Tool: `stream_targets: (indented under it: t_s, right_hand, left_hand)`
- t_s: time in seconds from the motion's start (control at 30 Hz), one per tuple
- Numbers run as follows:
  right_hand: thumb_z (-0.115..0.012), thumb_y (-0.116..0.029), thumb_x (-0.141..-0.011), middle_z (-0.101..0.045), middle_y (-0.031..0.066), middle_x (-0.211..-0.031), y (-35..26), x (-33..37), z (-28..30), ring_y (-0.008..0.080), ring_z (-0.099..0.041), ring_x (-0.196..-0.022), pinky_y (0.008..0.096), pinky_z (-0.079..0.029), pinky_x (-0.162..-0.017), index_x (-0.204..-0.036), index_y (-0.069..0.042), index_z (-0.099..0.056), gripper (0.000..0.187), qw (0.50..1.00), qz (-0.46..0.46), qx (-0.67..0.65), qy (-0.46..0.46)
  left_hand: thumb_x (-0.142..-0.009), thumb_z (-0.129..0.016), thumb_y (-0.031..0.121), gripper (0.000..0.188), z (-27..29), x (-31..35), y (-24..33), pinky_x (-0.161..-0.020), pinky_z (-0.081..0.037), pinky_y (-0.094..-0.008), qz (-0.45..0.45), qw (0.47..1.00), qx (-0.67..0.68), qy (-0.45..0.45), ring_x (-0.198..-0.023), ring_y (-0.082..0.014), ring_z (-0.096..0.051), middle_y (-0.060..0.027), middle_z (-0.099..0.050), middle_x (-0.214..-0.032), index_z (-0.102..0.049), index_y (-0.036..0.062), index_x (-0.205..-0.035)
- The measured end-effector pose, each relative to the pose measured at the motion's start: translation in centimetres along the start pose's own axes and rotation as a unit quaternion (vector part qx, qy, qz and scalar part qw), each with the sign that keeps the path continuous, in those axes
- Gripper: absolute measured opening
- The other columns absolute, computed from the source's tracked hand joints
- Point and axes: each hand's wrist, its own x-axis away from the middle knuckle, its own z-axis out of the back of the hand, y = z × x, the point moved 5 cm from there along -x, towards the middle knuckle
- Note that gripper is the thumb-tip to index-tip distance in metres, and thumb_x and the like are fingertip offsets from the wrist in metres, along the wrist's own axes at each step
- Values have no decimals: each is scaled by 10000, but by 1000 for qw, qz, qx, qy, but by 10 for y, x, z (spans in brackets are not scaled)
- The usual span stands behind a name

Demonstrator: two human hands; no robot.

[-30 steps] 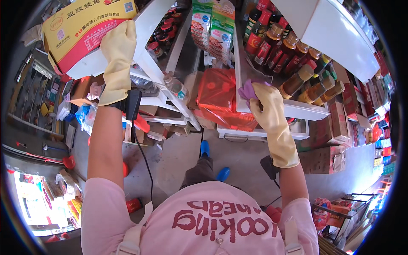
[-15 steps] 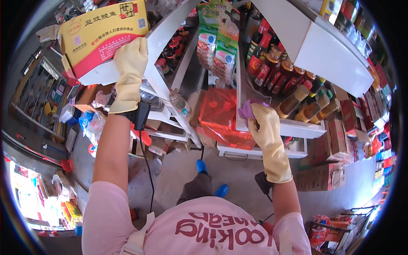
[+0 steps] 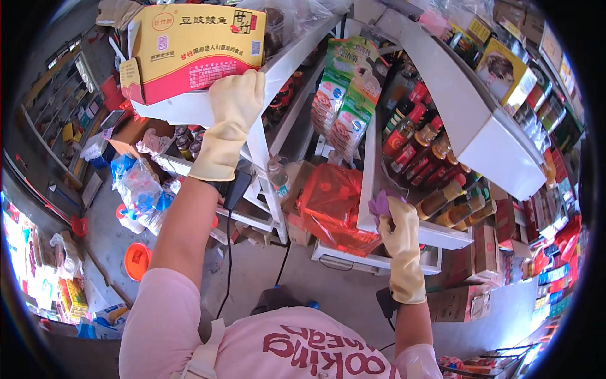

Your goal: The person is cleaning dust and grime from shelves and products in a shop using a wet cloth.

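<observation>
My left hand (image 3: 235, 101), in a cream rubber glove, has its fingers curled over the front edge of the white upper shelf (image 3: 183, 110). Just beside it stands a yellow and red cardboard box (image 3: 196, 47). My right hand (image 3: 402, 237), gloved alike, pinches a crumpled purple cloth (image 3: 380, 204) against the front corner of a lower white shelf (image 3: 367, 218). Several sauce bottles (image 3: 435, 161) stand on that shelf, just beyond the hand. A red plastic-wrapped bundle (image 3: 331, 202) sits to the left of the cloth.
Green and white hanging packets (image 3: 347, 101) dangle between the shelves. A white shelf end (image 3: 499, 151) juts out at upper right. A clear bottle (image 3: 278, 177) is beside the left shelf's leg. Cardboard boxes (image 3: 454, 303) are at right, an orange bucket (image 3: 137, 261) on the floor at left.
The view has tilted, so shelves and goods sit lower and farther right in the picture. Both hands keep their places, the left at the shelf edge, the right with the cloth at the corner.
</observation>
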Motion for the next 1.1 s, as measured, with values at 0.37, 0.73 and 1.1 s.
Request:
stream_targets:
  t_s: [0.37, 0.73, 1.1]
  right_hand:
    - [-580, -2, -786, -657, 188, -799, -6, -8, -2, 440, -621, -748, 482, -482, -693, -993, 5, -673, 227, 998, -7, -64, -18]
    - [-648, -4, -905, -689, 183, -1095, 9, 4, -6, 371, -639, -1016, 426, -497, -910, -1180, -19, -691, 279, 993, -113, -6, -24]
    - [-626, 32, -860, -721, 151, -975, 0, 7, -13, 360, -650, -885, 436, -501, -823, -1080, -20, -716, 244, 991, -61, 75, 90]
  left_hand:
    - [-950, -547, 202, 150, -6, 0, -3, -582, -535, -428, 10, 995, -47, -86, -615, -273, -673, -55, -603, -664, -576, 146, -814]
    - [-958, -560, 207, 176, -9, -3, -4, -576, -534, -436, 1, 996, -34, -84, -593, -283, -670, -65, -614, -649, -580, 121, -805]
    - [-966, -557, 207, 161, 1, 0, -4, -563, -508, -439, -10, 995, -26, -96, -594, -289, -660, -71, -594, -636, -577, 120, -832]
